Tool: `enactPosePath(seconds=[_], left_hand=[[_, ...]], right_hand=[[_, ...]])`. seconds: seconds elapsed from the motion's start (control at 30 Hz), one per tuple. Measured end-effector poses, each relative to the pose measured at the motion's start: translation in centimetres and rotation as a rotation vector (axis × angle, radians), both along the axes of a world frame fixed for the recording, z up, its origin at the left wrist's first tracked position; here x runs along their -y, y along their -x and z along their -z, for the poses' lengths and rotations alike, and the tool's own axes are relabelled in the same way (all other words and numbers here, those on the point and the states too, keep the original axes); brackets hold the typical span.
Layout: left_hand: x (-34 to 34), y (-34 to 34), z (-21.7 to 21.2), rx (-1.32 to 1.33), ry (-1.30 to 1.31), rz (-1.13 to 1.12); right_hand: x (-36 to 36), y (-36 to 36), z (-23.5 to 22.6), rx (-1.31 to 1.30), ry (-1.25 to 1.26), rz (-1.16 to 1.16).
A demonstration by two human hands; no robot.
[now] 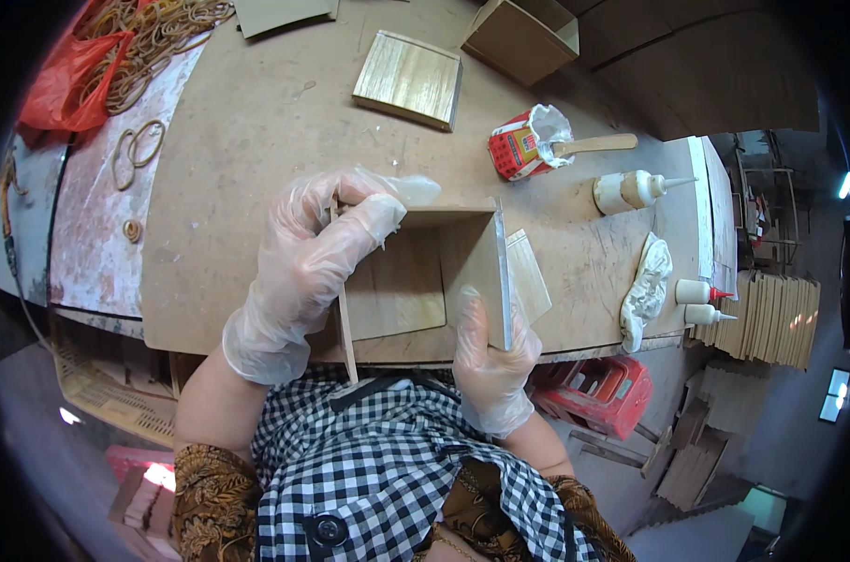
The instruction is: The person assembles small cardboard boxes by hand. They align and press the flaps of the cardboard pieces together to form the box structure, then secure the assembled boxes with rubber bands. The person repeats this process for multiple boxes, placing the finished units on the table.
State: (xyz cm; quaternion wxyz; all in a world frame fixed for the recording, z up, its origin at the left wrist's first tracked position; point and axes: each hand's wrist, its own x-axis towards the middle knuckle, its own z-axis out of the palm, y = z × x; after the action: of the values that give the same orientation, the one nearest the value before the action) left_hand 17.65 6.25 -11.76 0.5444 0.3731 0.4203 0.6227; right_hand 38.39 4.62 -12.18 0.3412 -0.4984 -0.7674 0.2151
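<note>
A wooden box [474, 253] is held over the near edge of the table [247, 169], in front of the wearer's chest. Its left, far and right walls already stand together and a panel lies between them; judging by this, the body is largely assembled. The face turned up to the wearer is uncovered, and a thin pale board [528, 276] lies apart at three o'clock, just beside the right wall. Whether the joints are fixed cannot be told, as the gloves hide the far left corner.

The left hand [308, 248] is closed over that corner, at ten o'clock; the right hand [495, 375] pinches the right wall at five o'clock, thumb inside.

Further out, at one o'clock, an open wooden box [509, 42] lies tilted, its inside mostly out of view. Between one and two, a red tub [511, 155] has white paste around its mouth and a wooden stick [598, 144] leaning out. A stained nozzle bottle [622, 192] lies at two o'clock; two small squeeze bottles [695, 292] sit at three, contents unseen. Toward ten, a red bag [69, 89] rests against heaped tan bands [163, 47].
</note>
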Motion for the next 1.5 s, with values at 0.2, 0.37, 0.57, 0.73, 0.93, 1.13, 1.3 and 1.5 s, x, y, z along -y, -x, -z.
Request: enactPosePath(seconds=[0.2,0.37,0.57,0.73,0.93,1.13,1.3,1.5], left_hand=[[-0.1,-0.4,0.3,0.025,0.005,-0.025],[0.1,-0.5,0.3,0.062,-0.002,-0.027],[0.1,-0.5,0.6,0.088,-0.013,-0.019],[0.1,-0.6,1.1,0.109,-0.054,-0.036],[0.0,-0.8,1.1,0.151,-0.046,-0.014],[0.1,-0.4,2.0,0.084,-0.121,-0.011],[0.7,0.9,1.5,-0.17,-0.385,-0.236],[6.5,-1.9,-5.0,-1.159,-0.574,-0.625]], right_hand=[[-0.3,-0.3,0.2,0.036,-0.024,-0.029],[-0.4,0.9,0.8,-0.034,-0.145,0.065],[0.0,0.8,1.4,-0.02,-0.16,0.1],[0.1,0.4,1.1,0.077,-0.133,0.04],[0.1,1.0,1.7,-0.029,-0.18,0.12],[-0.1,-0.4,-0.8,-0.182,0.173,-0.12],[0.9,-5.1,-0.9,-0.762,0.358,-0.276],[2.5,-10.3,2.1,-0.829,0.315,0.088]])
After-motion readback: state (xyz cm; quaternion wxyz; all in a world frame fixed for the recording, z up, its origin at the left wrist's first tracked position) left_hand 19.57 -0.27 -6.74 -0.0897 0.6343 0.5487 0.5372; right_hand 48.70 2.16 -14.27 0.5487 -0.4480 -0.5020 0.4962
